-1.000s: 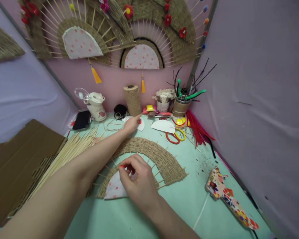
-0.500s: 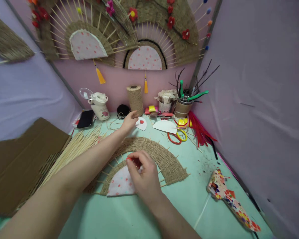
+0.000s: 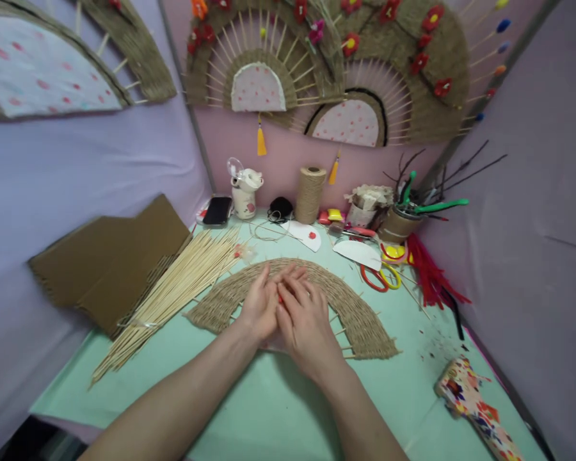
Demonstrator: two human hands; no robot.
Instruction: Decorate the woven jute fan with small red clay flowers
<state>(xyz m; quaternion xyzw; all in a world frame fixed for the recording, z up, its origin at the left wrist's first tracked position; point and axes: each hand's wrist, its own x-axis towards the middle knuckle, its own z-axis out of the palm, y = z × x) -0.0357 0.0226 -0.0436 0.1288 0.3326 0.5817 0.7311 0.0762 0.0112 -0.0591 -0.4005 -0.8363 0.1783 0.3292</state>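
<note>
Fingers [image 3: 295, 287] of the person's right hand [image 3: 307, 320] curl over the upturned palm of the left hand [image 3: 264, 304], whose own fingers stretch out loosely behind them. A small red piece [image 3: 281, 299] shows between the right thumb and forefinger, close against the left palm; whether the right fingertips pinch it or merely press it there cannot be told. Both hands are above the woven twine fan [image 3: 365, 320], which lies flat on the green tabletop [image 3: 211, 390], its arch spreading to either side of the wrists and beyond the fingertips. To the left of the fan lies a fanned-out bundle of thin sticks [image 3: 182, 282]; past its far edge are a white paper cutout [image 3: 300, 232] with a red spot and a cone of twine [image 3: 310, 195].
</note>
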